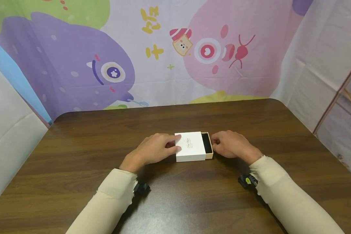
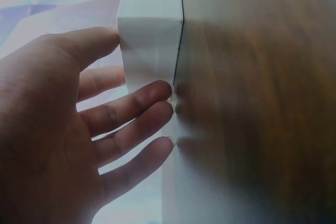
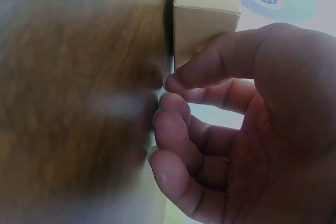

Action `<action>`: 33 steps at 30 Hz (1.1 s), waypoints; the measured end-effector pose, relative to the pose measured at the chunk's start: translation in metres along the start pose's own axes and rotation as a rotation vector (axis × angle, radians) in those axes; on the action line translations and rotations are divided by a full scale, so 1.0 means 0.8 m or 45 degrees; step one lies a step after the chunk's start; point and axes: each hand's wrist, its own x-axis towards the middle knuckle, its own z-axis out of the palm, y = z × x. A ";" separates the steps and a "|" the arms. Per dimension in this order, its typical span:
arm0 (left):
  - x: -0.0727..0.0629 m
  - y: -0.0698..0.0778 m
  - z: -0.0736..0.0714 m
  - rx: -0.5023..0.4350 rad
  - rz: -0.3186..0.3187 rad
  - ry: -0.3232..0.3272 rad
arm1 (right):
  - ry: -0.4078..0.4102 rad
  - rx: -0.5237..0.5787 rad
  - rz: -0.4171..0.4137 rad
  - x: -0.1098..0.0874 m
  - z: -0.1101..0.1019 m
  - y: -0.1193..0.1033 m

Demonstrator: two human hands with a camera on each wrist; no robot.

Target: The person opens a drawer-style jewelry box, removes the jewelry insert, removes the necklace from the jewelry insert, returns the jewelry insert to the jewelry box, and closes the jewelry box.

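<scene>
On the table lies a small white box sleeve (image 1: 190,146) with faint gold lettering on top. A tan inner drawer (image 1: 210,155) with a black lining sticks a little way out of its right side. My left hand (image 1: 153,149) rests its thumb and forefinger on the sleeve's left edge. In the left wrist view its other fingers (image 2: 139,129) stretch out below, touching the tabletop. At the drawer's outer end is my right hand (image 1: 232,144), fingers loosely bent, with the thumb against or very near the end wall. Nothing shows between its fingers.
Both sit on a dark brown wooden table (image 1: 175,198) with rounded far corners. A cloth backdrop (image 1: 163,81) with cartoon figures hangs behind it, and pale cloth hangs on both sides. Dark straps with small devices circle both wrists.
</scene>
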 end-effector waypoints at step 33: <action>-0.001 0.002 -0.002 -0.007 0.005 -0.007 | -0.013 0.021 -0.015 0.002 0.001 0.005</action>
